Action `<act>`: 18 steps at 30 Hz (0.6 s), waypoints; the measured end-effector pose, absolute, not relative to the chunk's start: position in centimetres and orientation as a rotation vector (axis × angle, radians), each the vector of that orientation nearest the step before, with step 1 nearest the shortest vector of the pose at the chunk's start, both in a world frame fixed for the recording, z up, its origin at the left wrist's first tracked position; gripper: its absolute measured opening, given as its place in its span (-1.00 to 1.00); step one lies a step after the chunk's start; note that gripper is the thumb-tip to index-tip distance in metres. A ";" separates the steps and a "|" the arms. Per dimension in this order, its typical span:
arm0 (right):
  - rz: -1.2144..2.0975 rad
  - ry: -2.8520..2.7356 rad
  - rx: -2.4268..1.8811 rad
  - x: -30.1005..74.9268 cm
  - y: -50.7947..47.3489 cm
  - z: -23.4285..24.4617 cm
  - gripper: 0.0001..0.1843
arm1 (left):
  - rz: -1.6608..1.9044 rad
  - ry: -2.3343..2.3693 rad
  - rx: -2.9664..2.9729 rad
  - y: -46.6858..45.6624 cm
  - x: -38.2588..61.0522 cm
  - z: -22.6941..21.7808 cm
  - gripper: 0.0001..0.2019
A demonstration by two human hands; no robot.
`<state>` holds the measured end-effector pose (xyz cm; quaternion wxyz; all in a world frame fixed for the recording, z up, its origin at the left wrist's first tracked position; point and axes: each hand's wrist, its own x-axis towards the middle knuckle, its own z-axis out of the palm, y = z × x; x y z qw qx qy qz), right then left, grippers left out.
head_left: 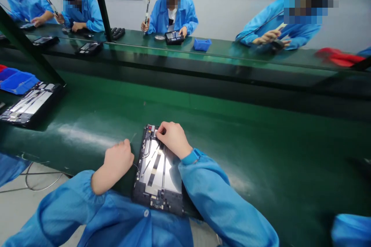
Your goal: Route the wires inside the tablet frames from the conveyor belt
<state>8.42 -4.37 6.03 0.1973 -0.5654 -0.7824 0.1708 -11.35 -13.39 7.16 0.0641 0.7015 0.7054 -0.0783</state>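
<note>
An opened tablet lies in front of me at the bench edge, its inside facing up, with silver plates, dark strips and thin cables showing. My right hand reaches over its far end. Thumb and forefinger are pinched together at a small pale part there, and I cannot make out what sits between them. Left of the tablet, my left hand is closed just above the bench. A thin, clear sliver shows by its fingertips, too faint to name.
On the green bench, another opened tablet lies at the left beside blue bins. A dark slanted post rises there. Across the divider, several people in blue work on devices near a small blue bin. Red cloth lies far right.
</note>
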 end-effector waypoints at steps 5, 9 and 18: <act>0.378 -2.285 -1.559 8.7 -6.6 5.8 -0.88 | 0.396 1.795 2.231 -11.4 -12.0 4.8 -0.72; 0.435 -2.220 -1.501 8.9 -7.7 5.4 -0.91 | 0.614 1.466 1.987 -8.4 -12.0 4.2 -0.87; 0.554 -2.048 -1.485 9.5 -8.6 4.8 -0.90 | 0.536 1.207 1.767 -5.9 -12.5 4.0 -0.86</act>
